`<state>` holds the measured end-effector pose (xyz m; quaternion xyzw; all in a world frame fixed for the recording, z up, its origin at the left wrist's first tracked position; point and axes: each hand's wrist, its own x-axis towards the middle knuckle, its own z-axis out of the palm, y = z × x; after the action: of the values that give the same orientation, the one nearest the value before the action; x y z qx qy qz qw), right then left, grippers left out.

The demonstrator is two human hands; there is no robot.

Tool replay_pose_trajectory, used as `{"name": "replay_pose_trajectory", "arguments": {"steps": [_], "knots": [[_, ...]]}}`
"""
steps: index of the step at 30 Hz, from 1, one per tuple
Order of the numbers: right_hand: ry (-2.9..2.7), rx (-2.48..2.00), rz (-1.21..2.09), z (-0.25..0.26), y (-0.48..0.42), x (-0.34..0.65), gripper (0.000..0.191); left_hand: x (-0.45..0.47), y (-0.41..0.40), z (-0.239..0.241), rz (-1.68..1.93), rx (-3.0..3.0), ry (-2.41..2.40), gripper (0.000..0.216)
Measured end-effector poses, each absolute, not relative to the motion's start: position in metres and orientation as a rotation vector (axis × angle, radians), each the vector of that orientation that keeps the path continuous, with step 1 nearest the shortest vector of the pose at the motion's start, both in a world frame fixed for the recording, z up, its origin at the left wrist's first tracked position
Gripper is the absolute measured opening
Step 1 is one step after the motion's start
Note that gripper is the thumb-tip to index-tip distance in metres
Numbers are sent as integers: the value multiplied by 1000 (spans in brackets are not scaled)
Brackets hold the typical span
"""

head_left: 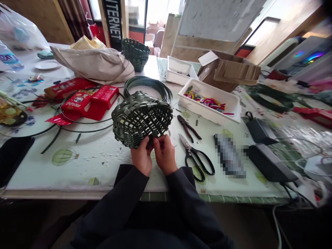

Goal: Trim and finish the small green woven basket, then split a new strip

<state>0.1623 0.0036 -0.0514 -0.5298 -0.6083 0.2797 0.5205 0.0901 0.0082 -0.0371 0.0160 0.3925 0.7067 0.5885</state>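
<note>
A dark green woven basket [141, 119] is held tilted above the near middle of the table, its openwork side towards me. My left hand [142, 157] pinches its near rim, thumb up. Close beside it, my right hand [165, 154] is closed on the same rim with thumb and forefinger together. The fingertips partly hide what they grip there. To the right of my hands lie black-handled scissors [198, 159] and, beyond them, pliers [187, 128]. A coil of dark flat strip [129, 84] rests behind the basket.
Red snack boxes [88, 100] and loose strips lie left. A white tray [228, 116] of colourful pieces, a cardboard box [228, 71], another woven basket [135, 53] and a cloth bag [95, 64] stand behind. Black adapters [269, 162] with cables sit right; a dark phone-like slab [15, 157] lies left.
</note>
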Motion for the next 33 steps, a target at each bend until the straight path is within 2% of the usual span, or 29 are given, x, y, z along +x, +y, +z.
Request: {"name": "replay_pose_trajectory", "arguments": {"steps": [9,17,25,28,31,33], "knots": [[-1288,-1242,713,-55,5,163,19,94,4,-35,1652,42,920,35],[-1238,-1179,878,-50,7,165,22,96,4,-35,1734,93,875,34],[-1223,-1262,772,-53,2,163,13,96,5,-39,1784,219,925,31],[-1249,-1257,749,-50,-1,164,12,95,6,-39,1786,218,940,36],[-1289,-1204,832,-49,-1,166,9,94,7,-41,1789,200,986,38],[-1302,-1154,939,-49,1,168,14,92,7,-43,1787,209,1032,32]]}}
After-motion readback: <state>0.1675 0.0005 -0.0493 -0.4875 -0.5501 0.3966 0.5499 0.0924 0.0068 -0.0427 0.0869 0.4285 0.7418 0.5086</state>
